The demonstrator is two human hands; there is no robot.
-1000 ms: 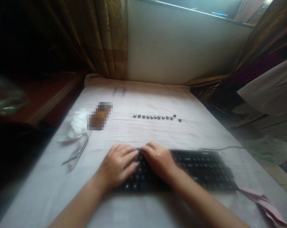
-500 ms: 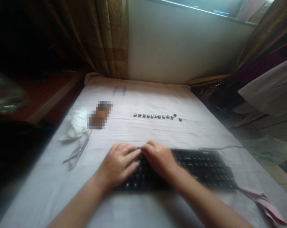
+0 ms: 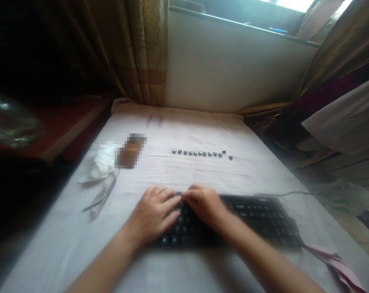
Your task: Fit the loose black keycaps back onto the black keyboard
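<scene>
A black keyboard (image 3: 254,221) lies on the white-covered surface in front of me. My left hand (image 3: 155,209) rests over its left end, fingers stretched toward the top edge and slightly apart. From the other side my right hand (image 3: 204,203) reaches to the same spot, its fingers curled and pinched together against the keyboard's upper edge. The fingertips of both hands nearly meet there; whatever is between the right fingers is too small and blurred to make out. Beyond the hands, several small dark keycaps (image 3: 199,153) form a row, with two dark pieces (image 3: 230,158) at its right end.
At left lie crumpled white tissue (image 3: 102,160), a pair of glasses (image 3: 103,199) and a blurred-out brown item (image 3: 129,154). A pink cloth (image 3: 337,260) touches the keyboard's lower right corner. The keyboard cable (image 3: 282,193) runs right toward a clear plastic bag (image 3: 345,195).
The view has tilted up a little, so everything sits slightly lower in the picture. Both hands keep nearly the same place on the keyboard.
</scene>
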